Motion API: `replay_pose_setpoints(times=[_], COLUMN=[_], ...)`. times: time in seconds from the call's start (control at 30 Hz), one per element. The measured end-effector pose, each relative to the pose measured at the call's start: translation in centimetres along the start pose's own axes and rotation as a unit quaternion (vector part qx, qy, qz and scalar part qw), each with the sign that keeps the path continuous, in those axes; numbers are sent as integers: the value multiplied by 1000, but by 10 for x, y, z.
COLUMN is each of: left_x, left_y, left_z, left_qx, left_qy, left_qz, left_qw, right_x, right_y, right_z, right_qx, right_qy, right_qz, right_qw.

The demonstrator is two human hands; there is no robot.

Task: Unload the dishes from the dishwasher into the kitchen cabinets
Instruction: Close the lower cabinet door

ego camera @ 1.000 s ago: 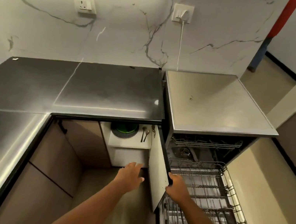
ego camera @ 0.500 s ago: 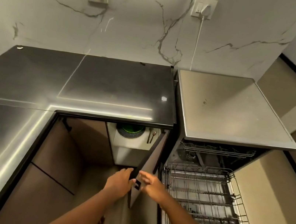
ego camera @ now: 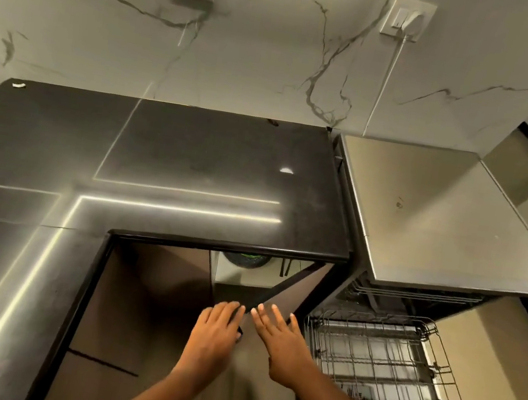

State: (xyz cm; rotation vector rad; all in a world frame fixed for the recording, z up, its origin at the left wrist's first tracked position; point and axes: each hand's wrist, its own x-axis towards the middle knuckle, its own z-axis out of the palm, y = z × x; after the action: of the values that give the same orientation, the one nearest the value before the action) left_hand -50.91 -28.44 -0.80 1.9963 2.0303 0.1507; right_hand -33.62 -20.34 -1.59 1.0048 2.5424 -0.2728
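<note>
Nearest the camera, both forearms reach forward and down to the brown cabinet door [ego camera: 289,293], which stands partly ajar under the counter. The left hand [ego camera: 216,325] lies on the door's free edge with its fingers bent over the dark rim; whether it truly grips is hard to tell. The right hand [ego camera: 282,339] is flat on the door's outer face, fingers straight and spread, holding nothing. Just to the right, the dishwasher's wire lower rack [ego camera: 390,375] is pulled out, with no dishes visible in it. Behind the door, inside the cabinet, a green dish [ego camera: 246,259] sits on a white shelf unit [ego camera: 237,273], with dark utensil handles [ego camera: 284,267] beside it. Above lie the black countertop [ego camera: 157,165] and the dishwasher's steel top [ego camera: 443,214]. Farthest, the marble wall carries two sockets; a white cord [ego camera: 382,90] hangs from the right one.
</note>
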Motion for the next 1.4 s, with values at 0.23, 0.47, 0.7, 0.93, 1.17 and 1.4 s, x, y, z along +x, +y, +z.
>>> replay_pose_setpoints(times=[0.23,0.47,0.7,0.93,1.17,1.4], left_x=[18,38,72,114,132,115], left_y=[-28,-59,-87,-112,-120,-102], left_z=[7,12,14,5,-1,6], left_qx=[95,125,130,152,166,146], left_qy=[-68,-81,-107,-139,-171,-138], left_qz=[22,27,12,6,0,44], left_qw=[993,988,986,979,971,979], right_x=[47,82,117,145,152,139], right_y=[-17,-23,-25,-19,-15,-29], right_z=[-13,-24,-31,-44,-52,-39], right_qx=[4,11,9,-13,-24,-5], right_qy=[-8,-4,-8,-11,-11,18], right_qz=[45,87,114,126,124,109], right_qw=[999,996,993,992,992,994])
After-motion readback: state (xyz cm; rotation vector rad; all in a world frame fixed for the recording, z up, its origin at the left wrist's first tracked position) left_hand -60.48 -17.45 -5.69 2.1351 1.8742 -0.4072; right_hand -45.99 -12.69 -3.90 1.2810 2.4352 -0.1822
